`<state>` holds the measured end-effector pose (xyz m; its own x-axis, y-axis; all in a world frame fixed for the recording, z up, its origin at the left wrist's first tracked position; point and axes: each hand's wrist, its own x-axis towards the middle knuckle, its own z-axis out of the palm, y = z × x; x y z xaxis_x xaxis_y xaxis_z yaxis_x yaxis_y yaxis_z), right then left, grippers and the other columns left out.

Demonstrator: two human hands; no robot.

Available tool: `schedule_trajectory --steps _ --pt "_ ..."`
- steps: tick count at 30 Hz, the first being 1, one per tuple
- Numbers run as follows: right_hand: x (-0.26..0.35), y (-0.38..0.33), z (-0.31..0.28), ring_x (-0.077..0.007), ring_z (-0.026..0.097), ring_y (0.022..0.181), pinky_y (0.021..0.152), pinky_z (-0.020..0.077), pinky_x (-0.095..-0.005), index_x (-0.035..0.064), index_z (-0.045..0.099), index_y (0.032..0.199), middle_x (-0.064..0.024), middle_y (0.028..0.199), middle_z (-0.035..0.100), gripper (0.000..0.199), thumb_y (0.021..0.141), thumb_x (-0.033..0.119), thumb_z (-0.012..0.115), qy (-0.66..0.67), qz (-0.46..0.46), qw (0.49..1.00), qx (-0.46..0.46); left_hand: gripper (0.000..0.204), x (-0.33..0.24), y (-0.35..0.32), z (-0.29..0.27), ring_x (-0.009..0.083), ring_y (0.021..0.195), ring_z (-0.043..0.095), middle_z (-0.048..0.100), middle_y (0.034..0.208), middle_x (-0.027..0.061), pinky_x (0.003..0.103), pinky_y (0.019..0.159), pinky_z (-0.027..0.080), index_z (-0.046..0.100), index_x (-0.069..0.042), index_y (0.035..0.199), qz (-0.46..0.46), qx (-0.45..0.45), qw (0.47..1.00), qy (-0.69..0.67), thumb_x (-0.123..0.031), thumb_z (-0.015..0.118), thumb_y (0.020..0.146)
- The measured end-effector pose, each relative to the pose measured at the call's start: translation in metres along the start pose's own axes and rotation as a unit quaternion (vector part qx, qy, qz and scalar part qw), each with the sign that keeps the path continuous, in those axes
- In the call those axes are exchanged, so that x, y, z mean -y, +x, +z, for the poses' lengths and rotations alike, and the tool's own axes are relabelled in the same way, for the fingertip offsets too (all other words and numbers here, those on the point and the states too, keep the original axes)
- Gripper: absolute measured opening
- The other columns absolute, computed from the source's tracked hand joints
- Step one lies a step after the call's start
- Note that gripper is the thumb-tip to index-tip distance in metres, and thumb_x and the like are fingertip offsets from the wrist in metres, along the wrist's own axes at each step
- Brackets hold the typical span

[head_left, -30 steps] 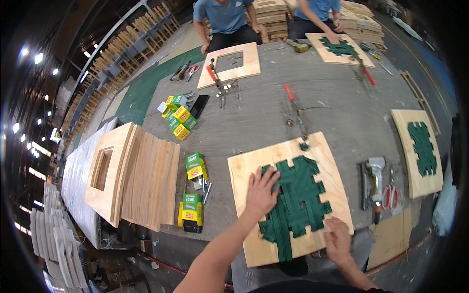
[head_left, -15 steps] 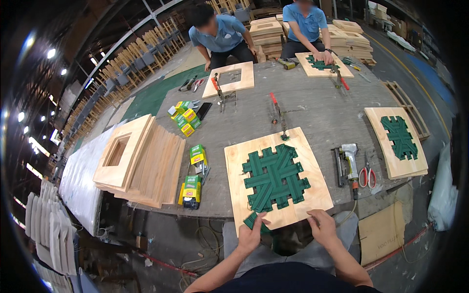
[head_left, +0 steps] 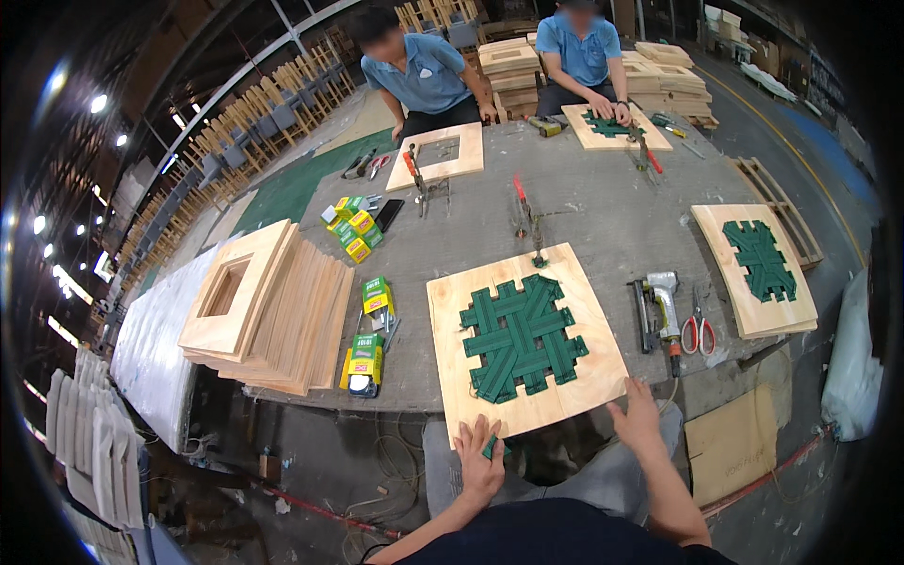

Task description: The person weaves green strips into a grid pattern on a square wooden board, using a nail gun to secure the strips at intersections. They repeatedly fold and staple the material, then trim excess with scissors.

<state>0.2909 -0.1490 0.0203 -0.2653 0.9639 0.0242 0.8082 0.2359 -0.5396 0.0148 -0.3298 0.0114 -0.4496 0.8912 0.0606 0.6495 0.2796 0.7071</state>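
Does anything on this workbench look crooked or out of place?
Mostly tidy. The wooden frame with green woven webbing sits turned askew, its near edge overhanging the table. A loose green strap end sticks out under the left hand.

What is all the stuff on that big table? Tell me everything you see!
Woven panel: 1, pale wood with green straps, table's near edge.
Other woven panels: 2, same colours, right and far.
Open frame: 1, pale wood, far side.
Frame stack: 1, pale wood, left.
Small boxes: several, green and yellow, left of centre.
Stapler: 1, grey, right of panel.
Scissors: 1, red handles, beside stapler.
Clamps: red handles, mid-table.
Workers: 2, blue shirts, far side.
Left hand: on a green strap end.
Right hand: at panel's near edge.
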Motion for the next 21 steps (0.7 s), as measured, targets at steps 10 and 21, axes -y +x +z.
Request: schedule_trajectory --steps 10,21 --pt "0.035 -0.021 0.005 -0.0447 0.04 0.145 0.116 0.0323 -0.0587 0.0025 0.041 0.152 -0.0286 0.155 0.042 0.078 0.087 0.027 0.077 -0.026 0.033 0.998 0.053 0.04 0.021 0.014 -0.001 0.0431 0.155 0.023 0.046 0.159 0.0102 0.061 0.124 0.005 0.062 -0.014 0.142 -0.006 -0.041 0.999 0.0 -0.029 0.052 0.107" --pt "0.059 -0.004 -0.028 -0.0392 0.056 0.13 0.106 0.0467 -0.0451 0.0006 0.054 0.141 -0.0231 0.143 0.057 0.069 0.086 0.031 0.081 0.102 -0.168 0.977 0.087 0.041 -0.078 0.037 -0.053 0.0261 0.142 0.047 0.058 0.144 0.0157 0.037 0.117 0.034 0.06 -0.005 0.142 0.021 0.127 0.962 -0.243 -0.027 0.043 0.112"
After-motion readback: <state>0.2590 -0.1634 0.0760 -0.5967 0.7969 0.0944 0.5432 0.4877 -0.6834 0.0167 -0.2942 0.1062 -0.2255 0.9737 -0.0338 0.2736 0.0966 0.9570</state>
